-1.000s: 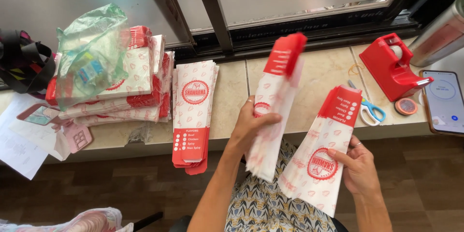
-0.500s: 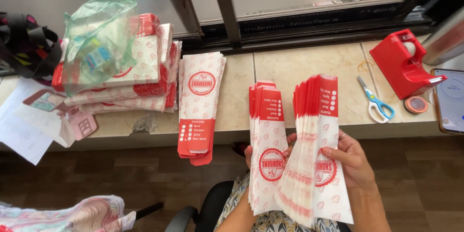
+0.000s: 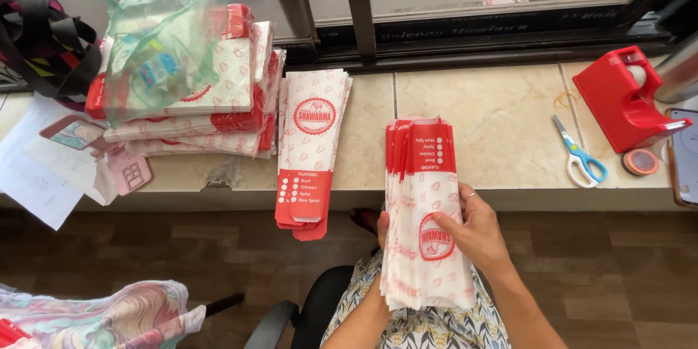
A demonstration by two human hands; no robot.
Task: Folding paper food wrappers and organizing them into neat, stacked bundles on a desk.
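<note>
Over the front edge of the stone counter [image 3: 502, 123], both hands hold one thick stack of red-and-white paper sleeves [image 3: 425, 211] upright, its red ends resting near the counter's front edge and its lower ends hanging down over the person's lap. The right hand [image 3: 472, 236] is clasped on the stack from the right, thumb across the printed front beside the round red emblem and fingers wrapped behind. The left hand [image 3: 381, 229] is mostly hidden behind the stack; only a few fingertips show at its left edge, so it seems to be grasping the stack from behind, though how firmly cannot be told.

Just left of the held stack, a second, flatter pile of the same sleeves [image 3: 311, 145] lies on the counter with its red ends overhanging the front edge. Farther left, toward the back left corner, sits a taller heap of sleeves [image 3: 218, 113] with a crumpled green plastic bag [image 3: 160, 36] on top. A pink calculator [image 3: 131, 171] and loose white papers [image 3: 36, 174] lie near the left end.

Toward the right end of the counter are blue-handled scissors [image 3: 578, 153], a red tape dispenser [image 3: 625, 98], and a small roll of tape [image 3: 640, 162] just beside it. A phone [image 3: 685, 163] lies at the far right edge.
</note>
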